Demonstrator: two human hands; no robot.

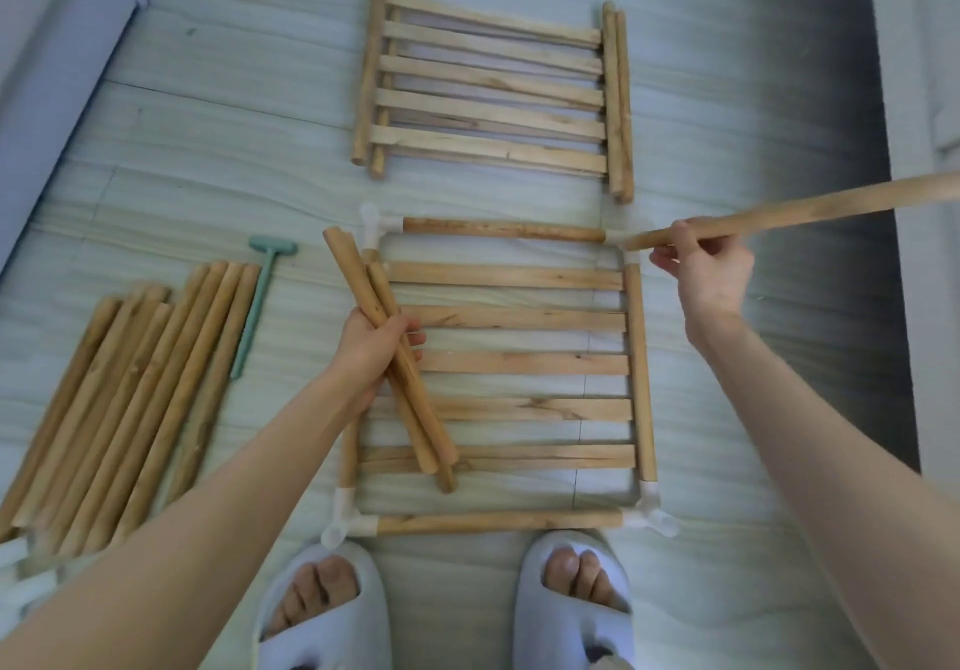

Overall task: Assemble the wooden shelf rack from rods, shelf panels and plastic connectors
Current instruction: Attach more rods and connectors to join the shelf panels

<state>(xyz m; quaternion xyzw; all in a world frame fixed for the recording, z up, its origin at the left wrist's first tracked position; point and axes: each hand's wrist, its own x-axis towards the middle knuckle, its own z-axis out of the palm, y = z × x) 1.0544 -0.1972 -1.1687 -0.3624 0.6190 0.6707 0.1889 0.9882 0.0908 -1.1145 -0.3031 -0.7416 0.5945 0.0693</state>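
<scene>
Fingers (680, 246) around rod (810, 209) near connector (621, 241)

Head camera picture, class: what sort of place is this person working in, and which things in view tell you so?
Probably a room at home, with the work done on the floor. The pale tiled floor serves as the workbench, the person wears soft indoor slippers, and a white furniture edge stands at the left.
</scene>
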